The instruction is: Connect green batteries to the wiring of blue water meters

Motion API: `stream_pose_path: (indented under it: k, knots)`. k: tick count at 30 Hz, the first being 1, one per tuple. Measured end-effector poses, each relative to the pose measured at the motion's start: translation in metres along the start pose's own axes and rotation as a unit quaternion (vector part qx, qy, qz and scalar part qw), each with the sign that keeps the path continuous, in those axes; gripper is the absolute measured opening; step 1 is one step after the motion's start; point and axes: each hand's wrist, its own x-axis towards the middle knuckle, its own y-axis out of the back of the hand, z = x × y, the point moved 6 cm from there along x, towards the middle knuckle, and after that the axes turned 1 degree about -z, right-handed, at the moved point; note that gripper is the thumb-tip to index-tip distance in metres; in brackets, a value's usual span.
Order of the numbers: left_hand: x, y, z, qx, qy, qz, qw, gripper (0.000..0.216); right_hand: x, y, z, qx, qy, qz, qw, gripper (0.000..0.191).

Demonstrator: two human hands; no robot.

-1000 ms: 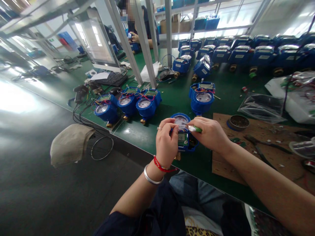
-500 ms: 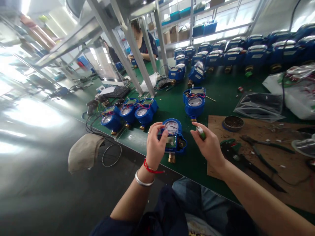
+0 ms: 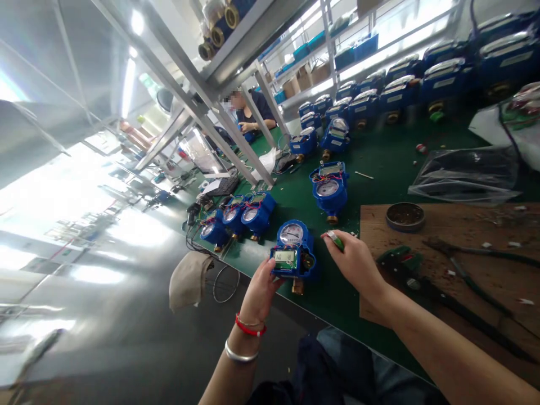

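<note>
My left hand [image 3: 259, 292] grips the near left side of a blue water meter [image 3: 307, 239], its thumb at the edge of the lit display [image 3: 284, 258]. The display sits on a green circuit board; whether the board is lifted from its housing I cannot tell. The meter's round dial faces up, and a brass fitting [image 3: 297, 286] points toward me. Just right of the meter, apart from it, my right hand [image 3: 354, 261] is closed around a small green object [image 3: 338, 242] with a pale end. Its lower part is hidden in my fingers.
Another opened meter [image 3: 329, 194] stands beyond my right hand, and three more [image 3: 257, 216] at the left edge. Rows of meters [image 3: 394, 98] line the back. Pliers [image 3: 464, 270] and a round tin [image 3: 405, 216] lie on cardboard at right. A person [image 3: 253, 118] works behind the metal posts.
My left hand has come down from above the meter and taken hold of its near left side. The display now shows characters. My right hand still holds the green object. The view has tilted.
</note>
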Motion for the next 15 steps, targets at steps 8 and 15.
stream_pose_path:
  k: [8, 15]
  knots:
    - [0.004, -0.017, 0.003, -0.035, 0.015, -0.049, 0.998, 0.044, 0.004, 0.002, 0.007, -0.015, -0.039, -0.011, 0.999, 0.024]
    - [0.007, -0.025, 0.003, -0.029, 0.028, -0.081, 0.996, 0.042, 0.005, 0.001, 0.007, -0.014, -0.044, -0.009, 0.999, 0.026]
